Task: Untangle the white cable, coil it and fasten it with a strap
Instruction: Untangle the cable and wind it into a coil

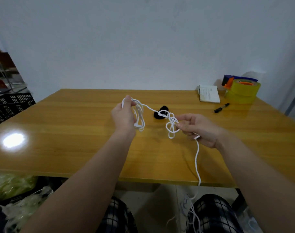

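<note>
Holding a bunch of loops (pixel 140 115), the left hand (pixel 124 113) has its fingers curled round them, up above the table (pixel 76 132). The right hand (pixel 200 128) pinches the cable (pixel 197 158) right beside a knot (pixel 172 121), and more cable passes under its bent fingers. From there the cable drops past the table edge, down by the knees.

If the hands pull apart hard, I think the knot will get tight and be harder to open. If the left hand lets go a little, the loops could slide off and get messy. The long bit hanging down could catch on a leg or the table edge and tug back.

The left fingers are behind the back of the hand, so their hold is hard to see. I cannot tell how the strands cross inside the knot. The far end of the cable is cut off at the bottom. A black lump (pixel 160 113) lies on the table behind the knot. It may be the strap, but it is too dark to tell.
</note>
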A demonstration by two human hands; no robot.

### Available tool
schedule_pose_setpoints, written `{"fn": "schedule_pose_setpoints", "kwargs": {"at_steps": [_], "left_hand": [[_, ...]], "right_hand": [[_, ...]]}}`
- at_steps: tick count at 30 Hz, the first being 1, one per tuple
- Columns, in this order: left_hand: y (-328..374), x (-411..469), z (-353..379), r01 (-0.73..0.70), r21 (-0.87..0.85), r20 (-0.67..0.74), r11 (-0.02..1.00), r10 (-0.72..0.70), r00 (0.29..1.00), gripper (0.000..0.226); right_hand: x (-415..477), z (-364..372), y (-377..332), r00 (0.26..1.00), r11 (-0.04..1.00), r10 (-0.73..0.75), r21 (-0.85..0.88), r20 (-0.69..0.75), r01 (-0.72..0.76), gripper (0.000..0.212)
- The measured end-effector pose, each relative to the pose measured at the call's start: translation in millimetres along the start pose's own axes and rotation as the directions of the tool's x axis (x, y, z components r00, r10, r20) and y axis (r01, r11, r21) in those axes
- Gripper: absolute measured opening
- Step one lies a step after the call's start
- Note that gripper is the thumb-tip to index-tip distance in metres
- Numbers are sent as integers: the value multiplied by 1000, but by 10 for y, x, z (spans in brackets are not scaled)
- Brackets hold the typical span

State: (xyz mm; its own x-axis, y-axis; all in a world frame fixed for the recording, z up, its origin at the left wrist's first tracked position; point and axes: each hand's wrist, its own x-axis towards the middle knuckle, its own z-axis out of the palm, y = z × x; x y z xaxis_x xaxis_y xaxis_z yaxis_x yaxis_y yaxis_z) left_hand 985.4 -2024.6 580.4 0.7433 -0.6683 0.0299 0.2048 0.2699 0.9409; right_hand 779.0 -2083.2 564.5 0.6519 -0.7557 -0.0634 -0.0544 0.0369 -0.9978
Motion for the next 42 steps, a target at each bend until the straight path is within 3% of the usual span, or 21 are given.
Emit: {"fn": "schedule_pose_setpoints", "kwargs": {"at_steps": [3, 6, 9, 13, 16, 19, 24, 30, 34, 38, 40, 42], "left_hand": [[55, 20, 13, -30, -3, 10, 1000, 30, 999, 36], [163, 31, 61, -47, -35, 33, 998, 48, 998, 35], [275, 62, 122, -36, -95, 101, 995, 45, 994, 36], [449, 102, 203, 26, -147, 264, 989, 14, 965, 35], [563, 105, 284, -22, -82, 323, 996, 47, 945, 34], [612, 100, 370, -115, 21, 335, 993, 101, 937, 36], [605, 36, 373, -204, 271, 334, 941, 107, 936, 37], [448, -135, 353, -260, 327, 475, 909, 80, 876, 41], [381, -182, 362, -351, 337, 463, 874, 170, 870, 35], [355, -79, 348, -518, 462, 493, 720, 277, 825, 40], [340, -87, 368, -589, 521, 519, 618, 319, 793, 40], [346, -90, 378, -554, 491, 452, 673, 347, 822, 38]], "right_hand": [[-14, -9, -43, 992, 999, -31, -44, -123, 26, 29], [-19, -6, -128, 987, 1000, -10, -22, -162, 7, 37], [-44, -3, -236, 995, 999, 22, -27, -93, -25, 46], [-101, 1, -415, 993, 999, -43, -24, 112, 46, 32], [-94, 92, -586, 993, 968, -68, -235, 100, 90, 33], [-25, 250, -759, 959, 885, -265, -418, -96, 203, 25], [62, 345, -851, 861, 848, -427, -453, -276, 275, 25], [89, 498, -750, 814, 711, -563, -586, -143, 388, 14], [89, 534, -712, 849, 713, -514, -612, -122, 344, 19], [120, 522, -676, 867, 667, -479, -700, -139, 256, 18], [137, 535, -679, 858, 716, -455, -671, -238, 194, 18], [141, 492, -702, 849, 892, -344, -422, -401, 162, 23]]}}
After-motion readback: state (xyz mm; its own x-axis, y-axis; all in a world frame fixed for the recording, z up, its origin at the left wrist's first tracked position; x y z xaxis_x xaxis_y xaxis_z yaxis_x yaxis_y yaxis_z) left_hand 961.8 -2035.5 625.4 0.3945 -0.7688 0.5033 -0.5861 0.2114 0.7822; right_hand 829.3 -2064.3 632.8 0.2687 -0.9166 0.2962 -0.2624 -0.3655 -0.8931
